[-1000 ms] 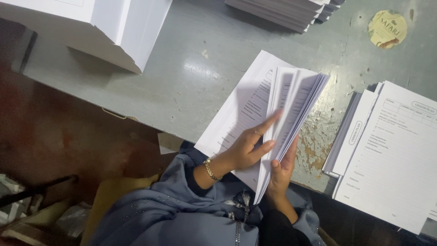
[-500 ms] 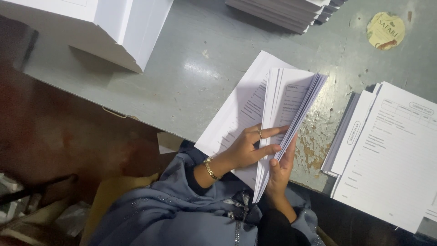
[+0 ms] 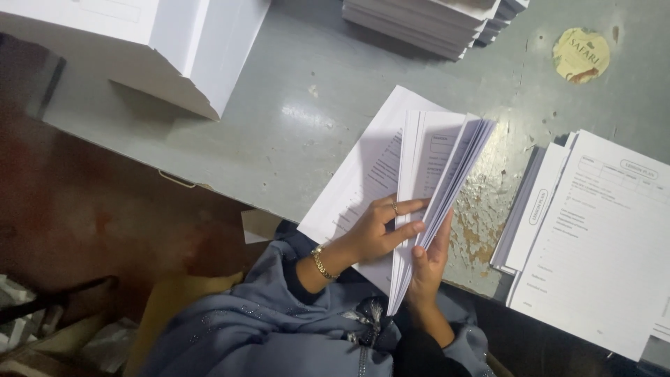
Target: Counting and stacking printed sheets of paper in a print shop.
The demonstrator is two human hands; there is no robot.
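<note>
Sheaf of printed sheets stands fanned at the worktop edge; left hand fingers spread on it, right hand pinching beneath. Loose grip, and pages could spill floorward.

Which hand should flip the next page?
Probably the left hand: its fingers lie flat on the open printed page of the booklet, free to lift a sheet. The right hand grips the fanned pages from below, holding them upright.
</note>
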